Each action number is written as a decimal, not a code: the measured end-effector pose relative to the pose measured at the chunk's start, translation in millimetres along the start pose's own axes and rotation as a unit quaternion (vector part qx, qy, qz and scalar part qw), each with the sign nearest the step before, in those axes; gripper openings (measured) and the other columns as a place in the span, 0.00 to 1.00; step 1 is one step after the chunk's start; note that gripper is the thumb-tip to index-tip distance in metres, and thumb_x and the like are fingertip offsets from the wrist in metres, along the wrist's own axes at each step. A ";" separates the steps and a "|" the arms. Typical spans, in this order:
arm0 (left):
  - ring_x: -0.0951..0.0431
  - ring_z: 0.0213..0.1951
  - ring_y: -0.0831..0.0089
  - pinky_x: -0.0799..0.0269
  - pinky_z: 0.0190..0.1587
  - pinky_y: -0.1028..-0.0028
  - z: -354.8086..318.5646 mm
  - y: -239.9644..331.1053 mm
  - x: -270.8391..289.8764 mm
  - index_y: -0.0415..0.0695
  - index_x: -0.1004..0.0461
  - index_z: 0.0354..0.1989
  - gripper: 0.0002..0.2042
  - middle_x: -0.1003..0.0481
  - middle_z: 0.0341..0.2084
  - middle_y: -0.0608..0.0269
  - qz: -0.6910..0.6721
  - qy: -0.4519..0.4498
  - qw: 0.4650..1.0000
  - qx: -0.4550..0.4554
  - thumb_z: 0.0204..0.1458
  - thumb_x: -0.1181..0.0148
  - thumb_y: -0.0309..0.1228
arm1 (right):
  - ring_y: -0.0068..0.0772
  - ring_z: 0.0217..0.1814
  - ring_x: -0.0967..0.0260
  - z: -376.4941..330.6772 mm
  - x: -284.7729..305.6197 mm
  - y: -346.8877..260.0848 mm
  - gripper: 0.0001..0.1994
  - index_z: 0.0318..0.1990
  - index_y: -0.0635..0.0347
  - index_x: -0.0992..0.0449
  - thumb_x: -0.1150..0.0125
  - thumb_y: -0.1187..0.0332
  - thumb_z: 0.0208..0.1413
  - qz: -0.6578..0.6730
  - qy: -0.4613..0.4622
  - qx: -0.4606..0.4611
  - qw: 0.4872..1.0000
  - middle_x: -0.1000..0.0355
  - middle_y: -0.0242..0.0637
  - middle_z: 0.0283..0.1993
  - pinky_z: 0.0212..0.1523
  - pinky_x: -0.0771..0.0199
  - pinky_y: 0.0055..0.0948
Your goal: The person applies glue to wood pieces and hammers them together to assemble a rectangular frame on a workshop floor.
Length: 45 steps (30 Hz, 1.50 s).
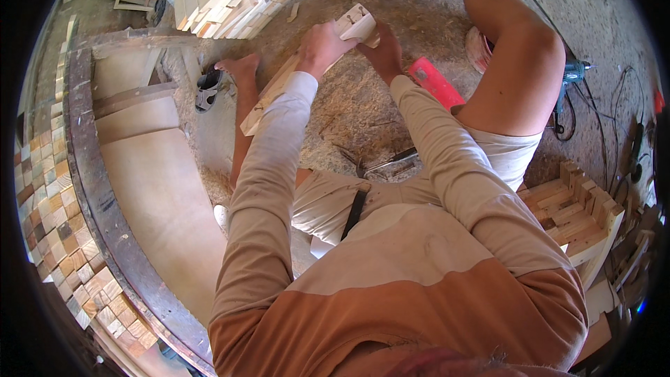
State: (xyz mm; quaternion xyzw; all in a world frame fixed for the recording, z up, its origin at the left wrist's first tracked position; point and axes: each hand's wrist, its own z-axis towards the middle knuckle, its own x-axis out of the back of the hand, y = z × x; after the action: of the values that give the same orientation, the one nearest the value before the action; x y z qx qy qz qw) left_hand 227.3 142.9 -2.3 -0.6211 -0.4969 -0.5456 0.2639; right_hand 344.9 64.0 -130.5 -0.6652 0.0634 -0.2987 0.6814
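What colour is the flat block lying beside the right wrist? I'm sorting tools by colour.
Bright red block, seen clearly in the head view, beside the right hand.

Two hands, the left hand (319,45) and the right hand (382,49), grip one long wooden strip (279,91). One red tool (436,82) and one sandal (208,89) lie on the floor.

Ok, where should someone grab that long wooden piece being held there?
Probably at its free lower end, from the left side. The wooden piece slants down toward the bare leg, and the left hand and right hand already crowd its upper end.
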 end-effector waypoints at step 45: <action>0.22 0.54 0.58 0.26 0.54 0.68 -16.9 14.6 29.4 0.48 0.23 0.55 0.29 0.22 0.51 0.48 0.070 -0.140 0.988 0.012 0.49 0.31 0.52 | 0.53 0.49 0.22 -128.7 1.0 20.4 0.19 0.42 0.56 0.17 0.33 0.53 0.47 -0.368 -0.646 0.089 0.662 0.20 0.47 0.45 0.50 0.23 0.48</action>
State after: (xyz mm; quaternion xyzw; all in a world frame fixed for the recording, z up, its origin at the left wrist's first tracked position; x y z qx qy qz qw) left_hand 231.0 132.5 32.9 -0.7215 -0.4908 -0.4270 0.2371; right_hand 290.0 -49.6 -163.3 -0.5963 -0.6699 -0.0242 0.4417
